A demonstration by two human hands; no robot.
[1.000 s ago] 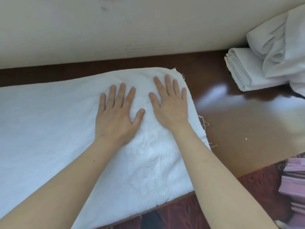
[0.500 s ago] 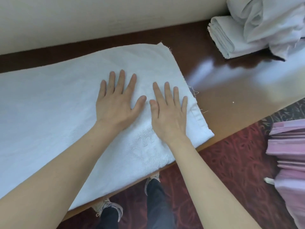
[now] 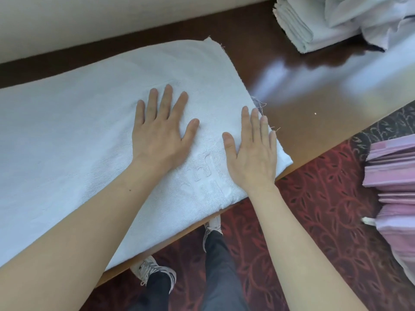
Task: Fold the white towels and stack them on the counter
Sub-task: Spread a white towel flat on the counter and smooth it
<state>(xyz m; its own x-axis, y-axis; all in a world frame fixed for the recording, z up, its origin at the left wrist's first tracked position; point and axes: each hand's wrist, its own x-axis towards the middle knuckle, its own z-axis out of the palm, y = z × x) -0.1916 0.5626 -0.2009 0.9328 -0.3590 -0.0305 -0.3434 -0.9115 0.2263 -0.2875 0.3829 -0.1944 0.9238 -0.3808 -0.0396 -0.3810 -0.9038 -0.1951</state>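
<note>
**Q:** Item one, from the far left?

**A:** White towel (image 3: 67, 135), one, spread flat along the counter. It runs out of view to the left of the left hand (image 3: 159, 133) and ends just beyond the little finger of the right hand (image 3: 252, 153).

**Q:** State of the hands?

**A:** Left hand: palm down on the towel, fingers straight and spread, grasping nothing. Right hand: likewise flat and released, fingers closer together, the little finger lying along the towel's right edge. An embossed motif (image 3: 202, 176) in the pile sits between the two wrists. Loose threads (image 3: 260, 104) hang from the edge just past the right fingertips.

**Q:** Surface?

**A:** Counter (image 3: 314, 90), dark brown, glossy, showing pale reflections to the right of the right hand. Its near edge passes under both forearms.

**Q:** Beyond the fingertips?

**A:** Wall (image 3: 112, 23), cream, plain, meeting the counter's far edge.

**Q:** Further right?

**A:** Folded white towels (image 3: 296, 25), on the counter well beyond and right of the right hand. A crumpled white heap (image 3: 370, 16) lies against and partly over them.

**Q:** Below the counter?

**A:** Carpet (image 3: 314, 209), red with a leaf pattern, under both forearms. Dark trousers (image 3: 220, 277) and light shoes (image 3: 155, 270) stand on it. Far right of the right wrist, a stack of folded pink cloth (image 3: 395, 171).
</note>
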